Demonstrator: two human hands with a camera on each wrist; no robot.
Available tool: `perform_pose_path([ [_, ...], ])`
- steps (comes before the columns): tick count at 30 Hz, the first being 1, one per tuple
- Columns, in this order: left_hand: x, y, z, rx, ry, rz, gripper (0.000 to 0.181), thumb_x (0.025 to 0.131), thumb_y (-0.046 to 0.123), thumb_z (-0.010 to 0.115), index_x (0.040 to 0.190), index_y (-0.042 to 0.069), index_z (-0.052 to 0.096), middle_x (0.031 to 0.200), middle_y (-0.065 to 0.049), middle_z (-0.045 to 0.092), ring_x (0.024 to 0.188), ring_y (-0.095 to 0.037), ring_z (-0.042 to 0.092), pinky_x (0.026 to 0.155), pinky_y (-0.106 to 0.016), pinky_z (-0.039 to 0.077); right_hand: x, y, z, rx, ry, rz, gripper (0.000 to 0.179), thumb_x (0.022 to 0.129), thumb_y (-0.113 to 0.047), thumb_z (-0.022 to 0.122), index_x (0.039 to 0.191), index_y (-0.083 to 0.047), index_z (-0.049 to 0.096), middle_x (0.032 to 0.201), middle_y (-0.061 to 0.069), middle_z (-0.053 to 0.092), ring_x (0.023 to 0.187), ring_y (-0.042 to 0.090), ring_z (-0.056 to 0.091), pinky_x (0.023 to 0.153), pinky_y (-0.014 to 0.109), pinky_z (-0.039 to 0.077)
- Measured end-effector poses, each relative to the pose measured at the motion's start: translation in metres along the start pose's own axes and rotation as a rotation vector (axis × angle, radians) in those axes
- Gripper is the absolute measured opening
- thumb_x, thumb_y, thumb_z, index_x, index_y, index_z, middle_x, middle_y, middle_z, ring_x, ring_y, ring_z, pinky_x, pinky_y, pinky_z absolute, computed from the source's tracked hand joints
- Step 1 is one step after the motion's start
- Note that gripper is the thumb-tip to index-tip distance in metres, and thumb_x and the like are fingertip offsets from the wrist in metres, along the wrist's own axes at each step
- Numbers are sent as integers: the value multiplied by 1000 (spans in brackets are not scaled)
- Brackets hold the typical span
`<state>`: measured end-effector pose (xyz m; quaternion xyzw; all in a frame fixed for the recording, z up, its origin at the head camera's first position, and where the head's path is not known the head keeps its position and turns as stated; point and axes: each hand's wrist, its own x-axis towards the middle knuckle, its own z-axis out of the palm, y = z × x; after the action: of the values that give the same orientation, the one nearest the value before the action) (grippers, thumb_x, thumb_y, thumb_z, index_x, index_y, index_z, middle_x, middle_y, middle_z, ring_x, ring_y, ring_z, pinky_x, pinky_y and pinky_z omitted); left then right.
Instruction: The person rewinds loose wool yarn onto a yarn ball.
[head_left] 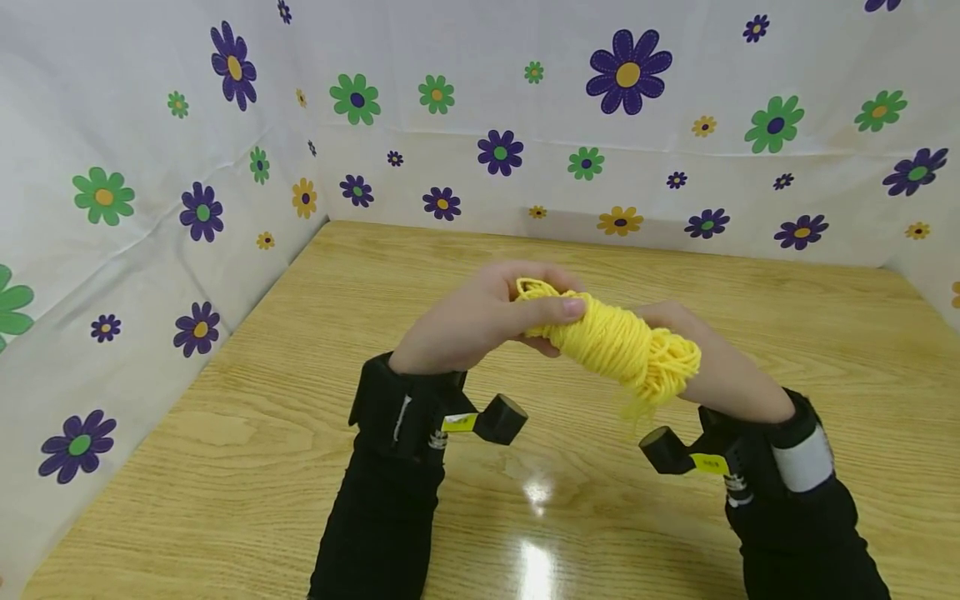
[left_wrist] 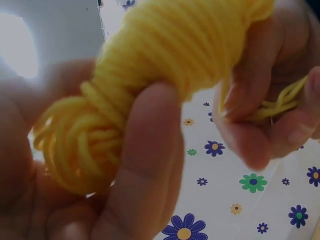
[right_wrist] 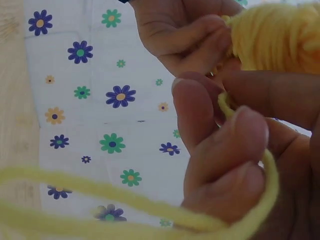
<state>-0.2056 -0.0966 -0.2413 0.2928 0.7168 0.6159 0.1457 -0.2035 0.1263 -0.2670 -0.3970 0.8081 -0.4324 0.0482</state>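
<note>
A skein of yellow yarn (head_left: 611,337), wound tightly round its middle with looser loops at both ends, is held up above the table. My left hand (head_left: 498,312) grips its left end, thumb on top. Close up in the left wrist view, fingers curl round the looped end of the yarn (left_wrist: 165,55). Behind the skein's right end is my right hand (head_left: 705,367), its fingers mostly hidden from the head camera. In the right wrist view, that hand (right_wrist: 235,155) pinches a loose strand (right_wrist: 267,185) of the yarn, which loops down past its fingers.
The wooden table (head_left: 247,467) spreads out below both hands. A white cloth with flower prints (head_left: 465,100) hangs along its back and left side. Each wrist wears a black strap with a small camera block (head_left: 501,419).
</note>
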Motion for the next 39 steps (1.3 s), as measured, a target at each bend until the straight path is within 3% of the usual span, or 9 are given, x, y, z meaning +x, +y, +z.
perform_pose_path([
  [3, -2, 0, -2, 80, -71, -5, 19, 91, 10, 57, 105, -2, 61, 105, -15, 56, 82, -26, 59, 69, -37, 56, 1, 3, -2, 66, -46, -48, 13, 90, 4, 52, 95, -2, 63, 74, 5, 58, 65, 17, 52, 58, 28, 49],
  [8, -3, 0, -6, 166, -154, -19, 17, 91, 12, 57, 103, 1, 61, 99, -13, 58, 78, -24, 58, 67, -35, 56, 2, 2, -3, 105, -93, 76, 17, 94, -1, 46, 100, 2, 63, 82, 10, 63, 64, 19, 57, 59, 28, 53],
  [12, -3, -1, -8, 242, -177, -47, 17, 90, 15, 59, 102, 3, 61, 98, -11, 59, 75, -22, 60, 67, -34, 56, 2, 1, -3, 119, -100, 141, 18, 95, -1, 43, 95, 2, 61, 79, 12, 61, 58, 17, 56, 52, 25, 51],
  [22, -1, -3, -7, 314, -181, -96, 20, 89, 19, 60, 103, 6, 62, 97, -9, 61, 77, -20, 60, 67, -31, 56, 1, -2, -2, 84, -43, 162, 18, 97, -10, 46, 87, -1, 57, 69, 12, 50, 53, 17, 47, 46, 25, 40],
  [26, 0, -4, -7, 348, -159, -113, 20, 89, 20, 61, 104, 7, 63, 94, -8, 61, 75, -20, 59, 68, -31, 55, 0, -3, -4, 12, 17, 174, 17, 96, -13, 48, 86, -3, 57, 64, 7, 39, 50, 16, 36, 44, 27, 31],
  [30, 1, -7, -6, 393, -104, -147, 20, 89, 22, 61, 103, 8, 63, 93, -6, 61, 77, -21, 59, 68, -31, 54, -2, -3, -6, 11, 54, 194, 18, 96, -16, 49, 87, -3, 58, 59, 4, 32, 45, 15, 30, 40, 28, 27],
  [39, 7, -14, -5, 536, 164, -205, 27, 87, 30, 63, 104, 9, 62, 97, -6, 57, 75, -20, 56, 63, -29, 52, -3, -2, -8, 115, 110, 234, 21, 97, -18, 47, 92, -1, 58, 63, 5, 37, 45, 17, 31, 39, 28, 29],
])
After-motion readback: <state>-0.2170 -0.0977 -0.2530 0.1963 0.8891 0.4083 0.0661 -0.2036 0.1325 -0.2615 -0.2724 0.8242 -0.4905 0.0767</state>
